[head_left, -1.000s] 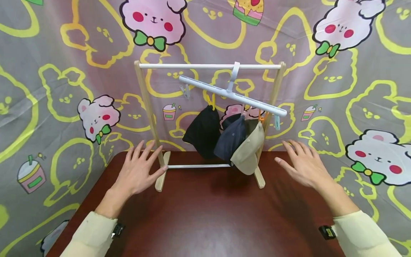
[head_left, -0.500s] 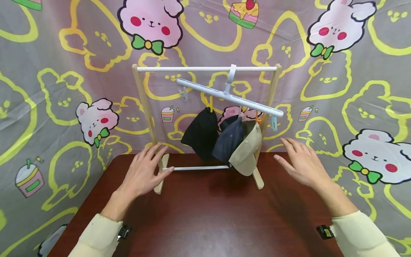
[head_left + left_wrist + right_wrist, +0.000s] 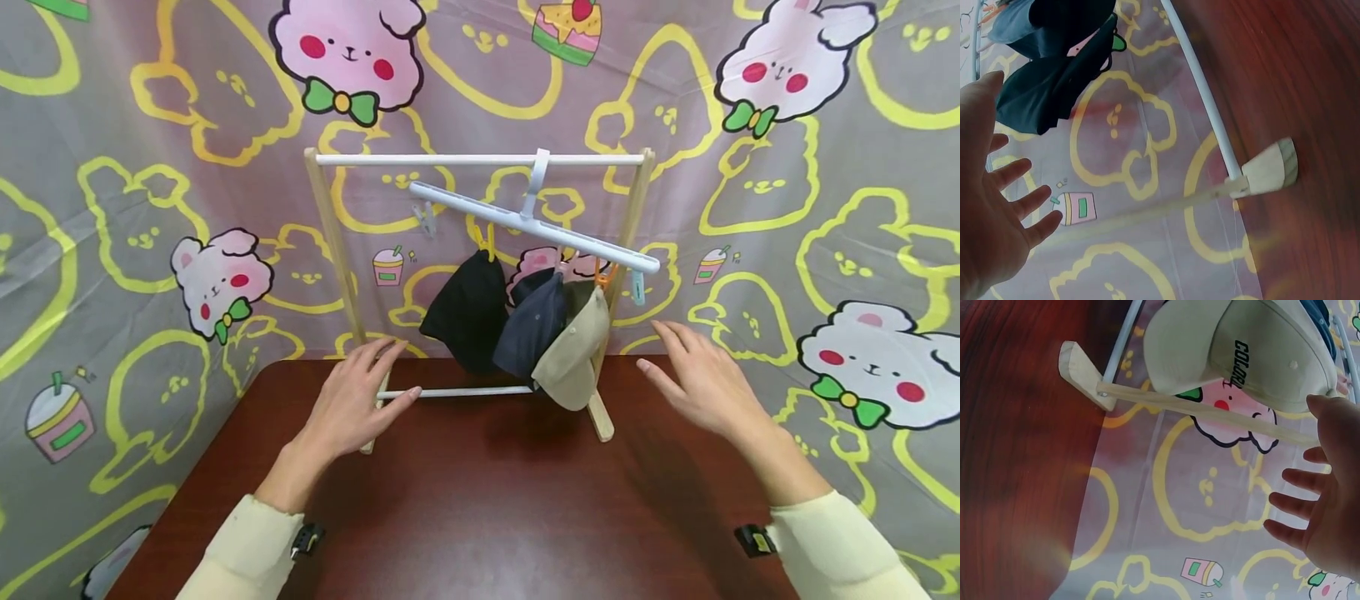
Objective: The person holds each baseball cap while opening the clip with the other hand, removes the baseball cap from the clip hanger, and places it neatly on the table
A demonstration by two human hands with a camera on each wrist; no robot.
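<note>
A navy cap [image 3: 531,329] hangs near the middle of the head view. A black cap [image 3: 467,312] is next to it at nine o'clock. A beige cap [image 3: 575,358] with dark letters is at four o'clock, partly in front of the navy cap. All three hang under a pale blue hanger [image 3: 465,205]. It tilts: its nine o'clock end is up high and its three o'clock end dips low. A yellow clip [image 3: 485,242] holds the black cap, an orange clip [image 3: 603,279] holds the beige cap, and a pink clip [image 3: 561,267] is at the navy cap's top.

The left hand [image 3: 360,398] is at eight o'clock from the navy cap, in front of a rack post. The right hand [image 3: 705,383] is at four o'clock, nearest to the beige cap but apart from it. Both hands have loose, spread fingers [image 3: 1032,203] that hold nothing.

The hanger's hook goes over the top white bar of a wooden rack [image 3: 331,225]. The rack stands on a shiny red-brown counter [image 3: 495,508]. Behind it, at twelve o'clock, is a cloth [image 3: 757,317] with bunnies and yellow shapes. Pale sleeves [image 3: 243,542] come in at seven and five o'clock.
</note>
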